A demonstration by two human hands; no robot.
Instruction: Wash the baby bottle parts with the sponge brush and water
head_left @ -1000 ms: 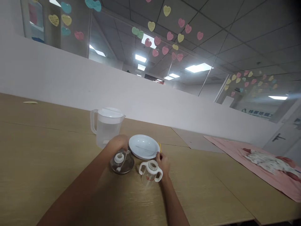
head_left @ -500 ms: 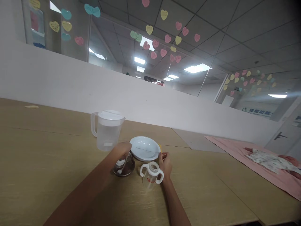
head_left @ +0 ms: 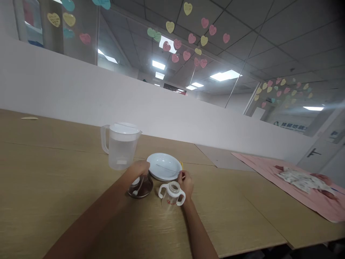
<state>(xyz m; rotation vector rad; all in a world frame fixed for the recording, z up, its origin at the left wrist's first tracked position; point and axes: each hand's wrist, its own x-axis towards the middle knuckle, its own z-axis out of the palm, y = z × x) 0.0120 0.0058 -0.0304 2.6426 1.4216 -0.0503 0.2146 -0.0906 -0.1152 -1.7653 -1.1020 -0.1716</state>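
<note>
Right side: pink cloth [head_left: 265, 166] on the table [head_left: 237, 219], doll-like figure [head_left: 300, 180] in white patterned clothes lying on it. Gray sheet [head_left: 221, 158] just left of the cloth. Far left: thin pale oval piece [head_left: 29, 118]. White low wall [head_left: 161, 108] along far side; glass above, heart-shaped notes [head_left: 186, 55] in pink, yellow, green, blue. Ceiling lights [head_left: 225, 75] on. Far right: door handle [head_left: 314, 153], dark.

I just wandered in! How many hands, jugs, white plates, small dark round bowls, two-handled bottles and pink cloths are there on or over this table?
Hands: 2 (left hand, right hand)
Jug: 1
White plate: 1
Small dark round bowl: 1
Two-handled bottle: 1
Pink cloth: 1
Total: 7
</note>
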